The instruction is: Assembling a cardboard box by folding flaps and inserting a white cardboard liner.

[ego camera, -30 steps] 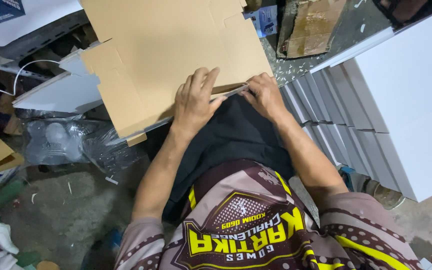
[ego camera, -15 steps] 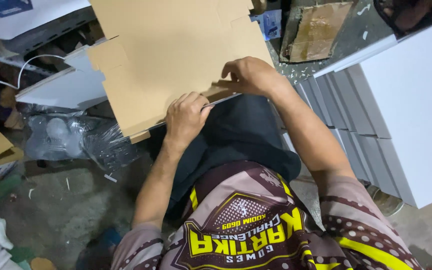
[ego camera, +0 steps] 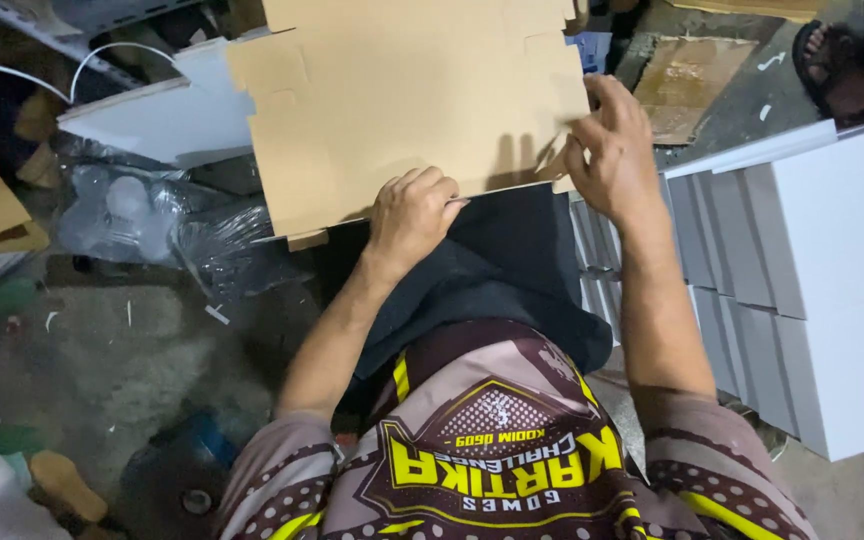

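Observation:
A flat brown die-cut cardboard sheet (ego camera: 412, 100) lies across my lap, over a black cloth (ego camera: 502, 270). My left hand (ego camera: 414, 212) is closed on the sheet's near edge, fingers curled over it. At the sheet's right edge, my right hand (ego camera: 612, 145) pinches a side flap between thumb and fingers. The sheet's far end runs out of view at the top.
A stack of white folded boxes (ego camera: 812, 270) stands at my right. White flat sheets (ego camera: 162, 120) and clear plastic wrap (ego camera: 152, 220) lie at the left on the concrete floor. Another person's sandalled foot (ego camera: 852, 60) is at the top right, near scrap cardboard (ego camera: 687, 85).
My right hand slid from the near edge up along the sheet's right side to the flap. My left hand shifted slightly left on the near edge, and the sheet came closer.

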